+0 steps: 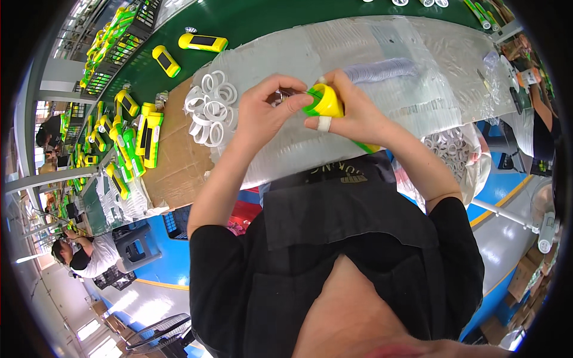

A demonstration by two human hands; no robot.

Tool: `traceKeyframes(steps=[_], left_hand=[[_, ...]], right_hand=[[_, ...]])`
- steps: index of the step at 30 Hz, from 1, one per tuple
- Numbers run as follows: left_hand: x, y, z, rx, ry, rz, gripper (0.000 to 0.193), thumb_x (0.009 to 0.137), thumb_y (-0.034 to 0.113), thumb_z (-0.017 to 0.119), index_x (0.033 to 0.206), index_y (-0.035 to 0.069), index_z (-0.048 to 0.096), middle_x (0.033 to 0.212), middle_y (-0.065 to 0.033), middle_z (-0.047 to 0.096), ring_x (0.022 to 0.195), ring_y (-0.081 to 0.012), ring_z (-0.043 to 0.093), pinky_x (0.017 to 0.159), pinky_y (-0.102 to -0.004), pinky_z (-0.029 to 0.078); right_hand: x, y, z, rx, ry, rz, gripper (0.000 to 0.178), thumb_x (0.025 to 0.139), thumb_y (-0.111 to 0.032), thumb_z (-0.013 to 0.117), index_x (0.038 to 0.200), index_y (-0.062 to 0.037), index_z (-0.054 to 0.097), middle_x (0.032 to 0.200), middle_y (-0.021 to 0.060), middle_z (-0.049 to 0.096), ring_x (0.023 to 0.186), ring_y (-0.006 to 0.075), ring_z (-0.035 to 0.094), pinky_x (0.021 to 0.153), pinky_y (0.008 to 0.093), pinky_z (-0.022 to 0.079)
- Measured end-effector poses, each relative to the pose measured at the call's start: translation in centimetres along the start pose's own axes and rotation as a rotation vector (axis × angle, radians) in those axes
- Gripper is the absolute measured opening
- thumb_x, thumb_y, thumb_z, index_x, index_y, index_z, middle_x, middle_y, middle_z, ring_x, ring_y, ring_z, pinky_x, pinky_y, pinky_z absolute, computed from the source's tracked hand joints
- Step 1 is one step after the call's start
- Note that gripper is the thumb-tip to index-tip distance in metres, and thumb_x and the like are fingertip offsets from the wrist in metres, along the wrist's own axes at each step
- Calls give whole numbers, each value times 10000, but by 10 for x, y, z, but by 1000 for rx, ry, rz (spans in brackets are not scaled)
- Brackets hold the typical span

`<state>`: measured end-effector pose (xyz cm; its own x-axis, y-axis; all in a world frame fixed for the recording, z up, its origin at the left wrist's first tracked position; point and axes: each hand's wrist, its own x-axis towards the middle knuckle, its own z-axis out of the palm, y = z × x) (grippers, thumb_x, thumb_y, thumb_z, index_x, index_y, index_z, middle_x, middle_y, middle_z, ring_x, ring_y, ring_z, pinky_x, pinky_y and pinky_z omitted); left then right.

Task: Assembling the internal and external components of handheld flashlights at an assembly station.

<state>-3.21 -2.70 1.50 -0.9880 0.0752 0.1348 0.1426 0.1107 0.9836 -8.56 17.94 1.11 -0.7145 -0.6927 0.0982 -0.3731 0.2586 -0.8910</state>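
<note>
My right hand (352, 107) is wrapped round a yellow and green flashlight body (329, 101), its wide yellow open end tilted up. White tape or bandage circles a right finger and the thumb. My left hand (270, 107) is closed beside the green edge of the body, with its fingertips touching it. A small shiny silver piece (280, 95) shows between the left fingers, mostly hidden. Left of my hands lies a pile of white plastic rings (213, 108). A long row of stacked thin clear discs (382, 70) lies beyond my right hand.
Several yellow and green flashlights (149, 136) lie to the left on cardboard (173, 152); others (203, 42) lie on the green belt (256, 27). A bag of white rings (456, 156) hangs at the right. Another person (95, 255) sits at the far left.
</note>
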Motion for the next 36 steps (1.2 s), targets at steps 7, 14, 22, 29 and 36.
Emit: traceKeyframes(steps=[7,14,22,29,36], left_hand=[[-17,11,10,245,-53,408,295,856,175,654,1127,59,673,1170,-99,675,983,-267,665,804,-321,526],[-7,2,36,479,-230,591,760,965,662,242,1231,64,627,1253,-112,637,1214,-327,564,976,-443,419],[33,-30,44,223,54,274,467,953,343,549,1293,22,563,1303,-184,572,1240,-335,513,1052,-426,379],[53,-89,35,940,23,478,468,844,297,703,1230,49,610,1178,-138,614,1070,-320,564,876,-397,468],[11,-24,40,434,6,389,407,951,279,567,1305,79,595,1170,-126,563,1044,-243,523,881,-366,442]], right_hand=[[-22,-21,22,658,-256,156,485,956,-352,595,1291,-29,460,1014,62,559,853,142,593,748,305,483],[-35,2,38,735,-165,132,412,987,-386,551,1201,-37,501,989,54,564,800,120,586,669,266,482],[-36,11,12,951,172,243,366,993,-316,521,1236,-43,498,887,101,588,721,162,569,656,298,466],[-40,21,7,855,161,169,431,1000,-384,485,1273,-51,474,858,111,582,712,159,549,630,292,451],[-34,10,9,839,101,159,403,971,-323,563,1238,-29,495,879,95,602,701,149,576,627,282,466]])
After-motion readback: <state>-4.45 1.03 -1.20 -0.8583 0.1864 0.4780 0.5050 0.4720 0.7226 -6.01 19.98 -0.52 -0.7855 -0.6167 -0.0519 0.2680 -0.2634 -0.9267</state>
